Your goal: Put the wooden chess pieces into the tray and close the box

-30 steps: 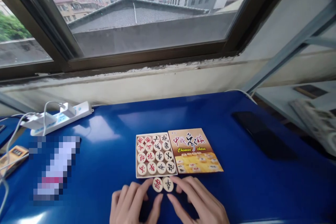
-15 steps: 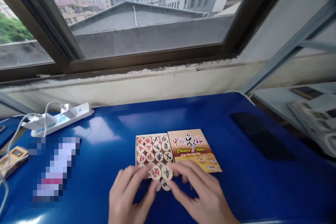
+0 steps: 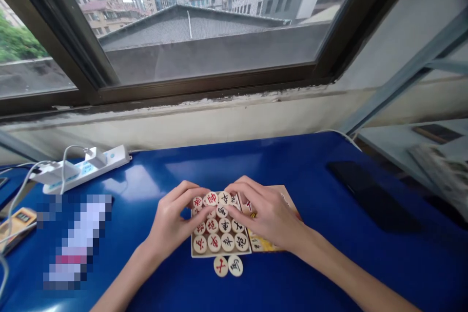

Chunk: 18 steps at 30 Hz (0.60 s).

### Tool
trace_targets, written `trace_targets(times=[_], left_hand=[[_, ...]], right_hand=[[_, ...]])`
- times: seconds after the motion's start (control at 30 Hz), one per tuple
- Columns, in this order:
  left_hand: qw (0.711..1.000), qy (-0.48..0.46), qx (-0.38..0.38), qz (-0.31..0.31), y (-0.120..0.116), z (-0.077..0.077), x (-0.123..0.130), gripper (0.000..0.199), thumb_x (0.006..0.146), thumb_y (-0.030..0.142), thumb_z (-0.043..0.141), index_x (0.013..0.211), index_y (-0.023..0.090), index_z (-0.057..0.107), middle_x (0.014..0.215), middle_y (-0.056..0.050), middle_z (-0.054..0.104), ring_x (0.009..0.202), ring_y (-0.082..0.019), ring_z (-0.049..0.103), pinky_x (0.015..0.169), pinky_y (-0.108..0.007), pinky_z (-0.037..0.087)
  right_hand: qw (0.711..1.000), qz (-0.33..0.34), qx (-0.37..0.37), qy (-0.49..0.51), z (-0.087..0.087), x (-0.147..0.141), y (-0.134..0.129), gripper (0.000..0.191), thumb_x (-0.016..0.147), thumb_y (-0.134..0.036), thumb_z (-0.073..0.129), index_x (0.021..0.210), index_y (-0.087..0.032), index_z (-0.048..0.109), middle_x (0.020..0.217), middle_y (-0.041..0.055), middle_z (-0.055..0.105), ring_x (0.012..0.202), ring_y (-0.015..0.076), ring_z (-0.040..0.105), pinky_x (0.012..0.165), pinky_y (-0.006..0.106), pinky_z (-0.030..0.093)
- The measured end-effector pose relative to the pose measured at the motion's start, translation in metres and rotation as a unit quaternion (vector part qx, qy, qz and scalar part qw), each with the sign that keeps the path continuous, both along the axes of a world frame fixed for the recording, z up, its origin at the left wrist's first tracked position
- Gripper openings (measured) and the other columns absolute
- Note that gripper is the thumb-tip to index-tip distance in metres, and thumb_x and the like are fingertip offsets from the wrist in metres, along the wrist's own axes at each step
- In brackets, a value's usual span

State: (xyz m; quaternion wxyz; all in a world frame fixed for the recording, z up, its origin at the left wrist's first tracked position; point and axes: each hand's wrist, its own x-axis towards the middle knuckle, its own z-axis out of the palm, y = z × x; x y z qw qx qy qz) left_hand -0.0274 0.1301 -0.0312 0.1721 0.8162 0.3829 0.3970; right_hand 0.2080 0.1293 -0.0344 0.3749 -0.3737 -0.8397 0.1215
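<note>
My left hand (image 3: 175, 217) pinches a round chess piece with a red character (image 3: 211, 199) between thumb and fingertips. Beside it, my right hand (image 3: 261, 209) pinches a chess piece with a black character (image 3: 224, 198). Both pieces are over the far rows of a shallow white box (image 3: 221, 255) filled with rows of Chinese chess pieces, red characters left and black right. My fingers hide part of those far rows. Two loose pieces lie on the blue table just below the box: one red-marked piece (image 3: 221, 266) and one black-marked piece (image 3: 235, 265).
A brown Chinese chess lid (image 3: 288, 197) lies right of the box, partly under my right hand. A dark flat object (image 3: 369, 195) rests farther right on the blue table (image 3: 292, 282). At left are a white power strip (image 3: 87, 168) with cables and a blurred-out oblong object (image 3: 78, 239).
Both hands have moved away from me, from the box's near edge to its far rows, carrying the two pieces. The near rows and the two loose pieces now show clearly.
</note>
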Motion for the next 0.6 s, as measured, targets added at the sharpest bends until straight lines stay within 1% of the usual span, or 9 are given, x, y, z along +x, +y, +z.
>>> trace_targets(times=[0.07,0.17,0.27,0.33,0.4,0.5,0.6], left_hand=[[1.0,0.005,-0.005,-0.006,-0.003,-0.002,-0.001,0.014,0.096,0.025,0.067,0.108,0.019,0.067,0.098,-0.004,0.067,0.071,-0.009,0.06,0.063,-0.022,0.053],[1.0,0.02,0.0,-0.006,-0.003,-0.003,-0.002,0.015,0.096,0.025,0.067,0.11,0.02,0.067,0.1,-0.004,0.067,0.08,-0.012,0.064,0.068,-0.023,0.055],[0.998,0.063,0.005,0.024,0.003,-0.001,-0.007,0.014,0.097,0.027,0.065,0.108,0.02,0.067,0.107,-0.007,0.067,0.094,-0.017,0.066,0.079,-0.031,0.057],[0.993,0.104,-0.001,0.054,0.008,0.0,-0.012,0.013,0.097,0.029,0.064,0.106,0.021,0.068,0.115,-0.009,0.066,0.104,-0.022,0.064,0.088,-0.039,0.056],[0.988,0.138,-0.014,0.066,0.013,0.001,-0.017,0.013,0.097,0.032,0.064,0.104,0.023,0.068,0.121,-0.009,0.065,0.112,-0.026,0.061,0.092,-0.046,0.054],[0.984,0.166,-0.041,0.057,0.015,0.001,-0.022,0.015,0.097,0.035,0.062,0.103,0.023,0.068,0.124,-0.009,0.065,0.118,-0.029,0.057,0.096,-0.049,0.053],[0.982,0.173,-0.059,0.055,0.013,0.001,-0.021,0.016,0.096,0.034,0.061,0.107,0.023,0.067,0.128,-0.01,0.064,0.12,-0.03,0.057,0.096,-0.05,0.053]], right_hand=[[1.0,0.003,-0.004,-0.005,-0.003,0.0,-0.002,0.015,0.1,-0.028,0.056,0.109,-0.017,0.06,0.094,0.002,0.065,0.062,0.0085,0.052,0.061,0.025,0.048],[1.0,0.001,0.001,-0.01,-0.005,0.002,-0.003,0.014,0.101,-0.028,0.055,0.109,-0.018,0.06,0.096,0.0023,0.067,0.067,0.0091,0.056,0.065,0.025,0.05],[1.0,-0.012,-0.006,-0.02,-0.005,0.006,0.0,0.014,0.1,-0.028,0.056,0.109,-0.019,0.061,0.096,0.0017,0.067,0.074,0.0098,0.061,0.068,0.024,0.051],[0.999,-0.033,-0.023,-0.027,-0.005,0.01,0.003,0.013,0.1,-0.029,0.057,0.109,-0.02,0.061,0.098,0.0022,0.068,0.079,0.0105,0.065,0.068,0.024,0.051],[0.997,-0.057,-0.042,-0.038,-0.006,0.013,0.005,0.012,0.1,-0.029,0.057,0.108,-0.021,0.061,0.101,0.0026,0.068,0.08,0.0109,0.066,0.064,0.024,0.05],[0.994,-0.066,-0.054,-0.065,-0.008,0.015,0.005,0.013,0.099,-0.029,0.058,0.109,-0.021,0.061,0.104,0.0031,0.068,0.082,0.0124,0.067,0.063,0.025,0.05],[0.994,-0.041,-0.048,-0.091,-0.01,0.013,0.004,0.015,0.1,-0.028,0.055,0.11,-0.019,0.062,0.105,0.006,0.066,0.09,0.0163,0.065,0.073,0.031,0.054]])
